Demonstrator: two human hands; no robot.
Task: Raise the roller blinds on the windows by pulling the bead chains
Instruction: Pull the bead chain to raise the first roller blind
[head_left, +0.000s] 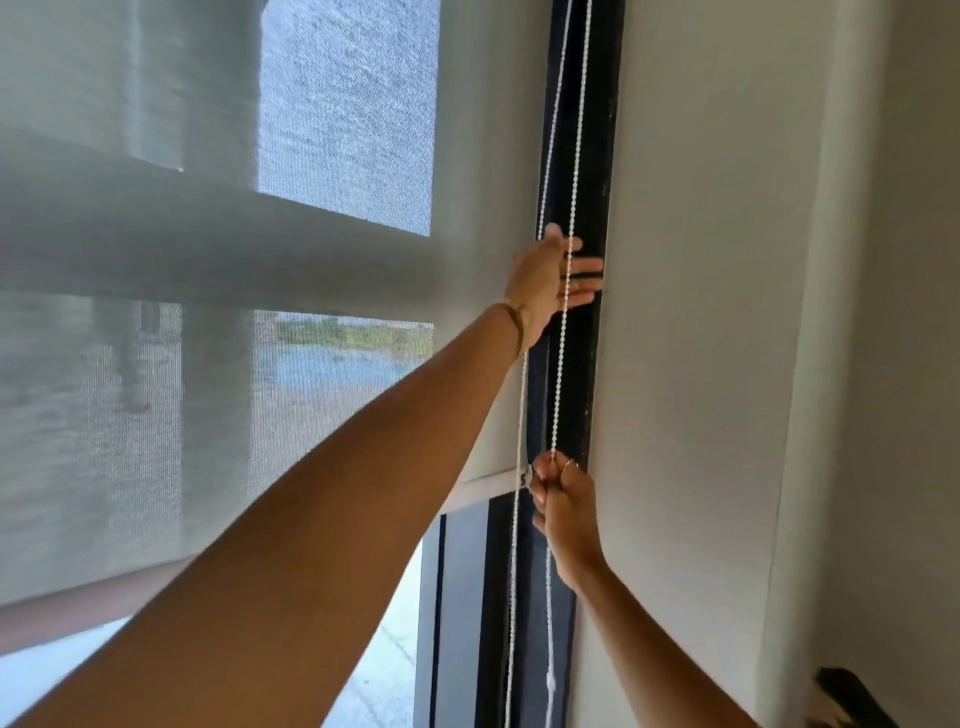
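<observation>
A grey mesh roller blind covers most of the window, its white bottom bar hanging above the uncovered lower glass. A white bead chain runs as two strands down the dark window frame. My left hand is stretched up high with fingers spread, the right strand crossing its palm and the left strand passing behind it. Lower down, my right hand is closed around the right strand beside the bottom bar.
A white wall stands right of the frame, with a corner edge further right. A dark object shows at the bottom right. Through the lower glass I see pavement outside.
</observation>
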